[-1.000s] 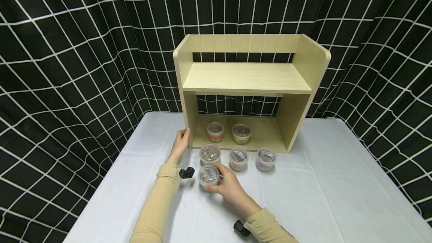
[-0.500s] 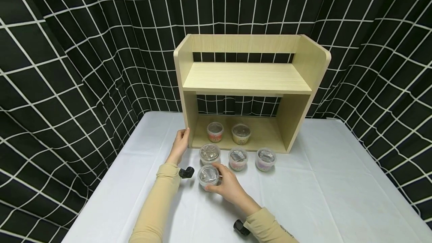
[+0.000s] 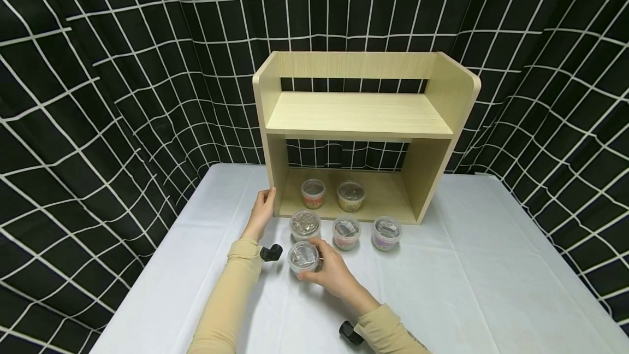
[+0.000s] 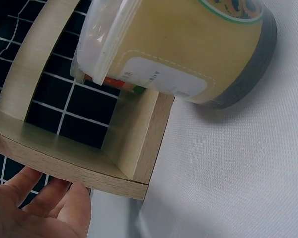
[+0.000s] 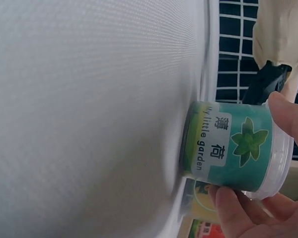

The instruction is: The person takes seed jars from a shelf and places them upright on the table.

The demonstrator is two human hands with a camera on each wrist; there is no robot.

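Observation:
In the head view, my right hand (image 3: 336, 273) pinches a lidded plastic tub (image 3: 302, 258) between thumb and fingers. The right wrist view shows that tub's teal mint label (image 5: 248, 141), reading "My little garden", its base close to the white cloth. My left hand (image 3: 260, 213) holds the front edge of the wooden shelf's (image 3: 359, 112) left side panel, fingers (image 4: 52, 201) along its outer face. A yellow-labelled tub (image 4: 184, 47) fills the top of the left wrist view. Just beyond the held tub stands another lidded tub (image 3: 306, 224).
Two more tubs, pink-labelled (image 3: 346, 239) and purple-labelled (image 3: 385, 240), stand on the white tablecloth (image 3: 472, 266) before the shelf. On its lower board sit a red-labelled tub (image 3: 313, 199) and a yellowish one (image 3: 351, 203). Black gridded curtains (image 3: 98, 97) surround the table.
Both hands and the tubs keep their places. Only the curtain at the left has shifted its folds, and the whole view has dipped very slightly.

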